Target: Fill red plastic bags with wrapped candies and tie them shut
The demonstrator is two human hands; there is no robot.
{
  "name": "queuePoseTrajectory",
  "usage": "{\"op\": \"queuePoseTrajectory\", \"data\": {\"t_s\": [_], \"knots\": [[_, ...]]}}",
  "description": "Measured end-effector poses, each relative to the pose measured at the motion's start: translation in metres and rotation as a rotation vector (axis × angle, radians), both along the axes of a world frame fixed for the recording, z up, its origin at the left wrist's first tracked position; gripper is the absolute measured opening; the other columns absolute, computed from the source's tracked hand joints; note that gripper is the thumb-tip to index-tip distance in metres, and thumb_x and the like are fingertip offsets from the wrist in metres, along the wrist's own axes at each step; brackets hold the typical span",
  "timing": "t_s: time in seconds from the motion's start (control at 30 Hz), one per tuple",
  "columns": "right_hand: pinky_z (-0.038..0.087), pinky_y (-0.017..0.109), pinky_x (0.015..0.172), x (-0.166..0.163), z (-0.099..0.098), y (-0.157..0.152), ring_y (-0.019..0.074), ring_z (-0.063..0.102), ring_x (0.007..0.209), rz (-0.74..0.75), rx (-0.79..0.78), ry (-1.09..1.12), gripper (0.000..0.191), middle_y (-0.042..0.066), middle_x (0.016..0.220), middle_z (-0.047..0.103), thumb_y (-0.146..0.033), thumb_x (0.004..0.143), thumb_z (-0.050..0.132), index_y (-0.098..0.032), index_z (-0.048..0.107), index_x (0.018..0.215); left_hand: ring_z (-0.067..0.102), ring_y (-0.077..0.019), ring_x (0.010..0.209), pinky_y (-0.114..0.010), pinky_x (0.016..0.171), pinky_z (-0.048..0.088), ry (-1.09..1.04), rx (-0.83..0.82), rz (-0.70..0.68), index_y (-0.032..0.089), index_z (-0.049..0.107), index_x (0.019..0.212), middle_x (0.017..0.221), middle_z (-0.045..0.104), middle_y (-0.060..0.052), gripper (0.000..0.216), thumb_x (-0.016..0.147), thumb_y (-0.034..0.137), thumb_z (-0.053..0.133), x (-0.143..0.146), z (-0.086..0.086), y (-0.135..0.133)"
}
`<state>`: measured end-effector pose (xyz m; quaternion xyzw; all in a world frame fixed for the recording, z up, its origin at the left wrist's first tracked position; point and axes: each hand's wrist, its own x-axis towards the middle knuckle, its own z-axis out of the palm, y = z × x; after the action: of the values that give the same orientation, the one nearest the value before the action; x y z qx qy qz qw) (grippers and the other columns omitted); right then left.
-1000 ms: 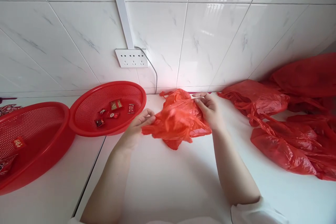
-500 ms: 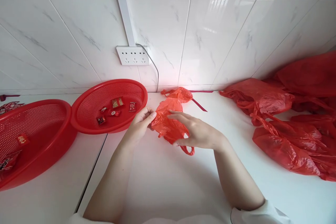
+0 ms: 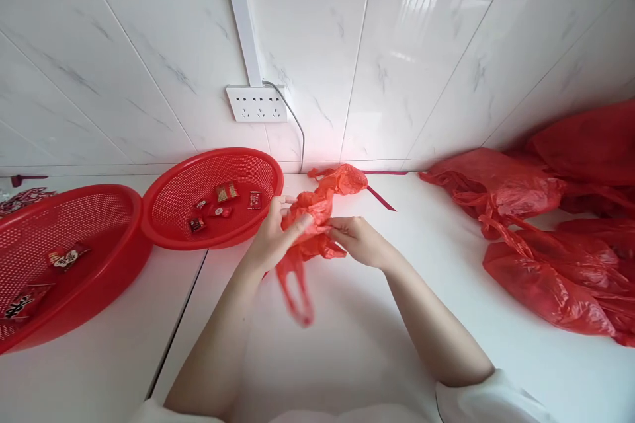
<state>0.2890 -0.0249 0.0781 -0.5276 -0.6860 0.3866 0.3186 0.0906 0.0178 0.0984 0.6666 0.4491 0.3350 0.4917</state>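
Between my hands, above the white table, is a crumpled red plastic bag (image 3: 313,210). My left hand (image 3: 276,230) grips its left side, with the thumb across the front and the fingers partly behind the plastic. On the other side my right hand (image 3: 360,238) pinches the bag's edge with bent fingers. One loop handle of the bag dangles below my left hand, slightly blurred. Just behind lies another small crumpled red bag (image 3: 350,178), close to the wall; where the two bags meet is hard to make out.
Two red perforated baskets, the nearer (image 3: 119,264) and the farther (image 3: 233,238), stand at left with several wrapped snacks inside. Filled-looking red bags (image 3: 550,271) are heaped at right. A dark red ribbon (image 3: 381,198) lies near the wall, below a power socket (image 3: 256,104).
My right hand, earlier spread beside the bag, now pinches it. The bag is more bunched up, and its handle hangs on the left instead of the right.
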Motion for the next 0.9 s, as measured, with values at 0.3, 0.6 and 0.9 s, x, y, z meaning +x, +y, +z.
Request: {"op": "queuePoseTrajectory", "data": {"t_s": [0.3, 0.6, 0.9], "knots": [[0.051, 0.030, 0.069, 0.047, 0.004, 0.010, 0.0147, 0.062, 0.070, -0.260, -0.048, 0.676, 0.018, 0.003, 0.083, 0.068, -0.032, 0.082, 0.062, -0.017, 0.066, 0.092, 0.065, -0.0232, 0.098, -0.031, 0.075, 0.050, 0.632, 0.141, -0.040, 0.028, 0.049, 0.127, 0.113, 0.067, -0.005, 0.046, 0.082, 0.021, 0.054, -0.028, 0.004, 0.013], [0.047, 0.025, 0.059, 0.026, 0.008, 0.005, 0.0124, 0.060, 0.062, -0.216, -0.040, 0.749, 0.022, 0.001, 0.083, 0.069, -0.034, 0.082, 0.068, -0.021, 0.065, 0.099, 0.061, -0.0166, 0.097, -0.030, 0.087, 0.050, 0.338, 0.627, -0.204, 0.023, 0.056, 0.105, 0.104, 0.063, -0.003, 0.019, 0.092, 0.019, 0.043, 0.009, 0.028, -0.049], [0.047, 0.021, 0.054, 0.010, 0.017, -0.008, 0.0102, 0.059, 0.059, 0.002, -0.366, 1.046, 0.019, 0.000, 0.075, 0.065, -0.032, 0.078, 0.072, -0.019, 0.065, 0.090, 0.058, -0.0110, 0.046, -0.024, 0.044, 0.044, 0.635, 0.131, -0.211, 0.024, 0.054, 0.117, 0.100, 0.068, -0.007, 0.033, 0.093, 0.020, 0.033, 0.028, -0.016, -0.023]]}}
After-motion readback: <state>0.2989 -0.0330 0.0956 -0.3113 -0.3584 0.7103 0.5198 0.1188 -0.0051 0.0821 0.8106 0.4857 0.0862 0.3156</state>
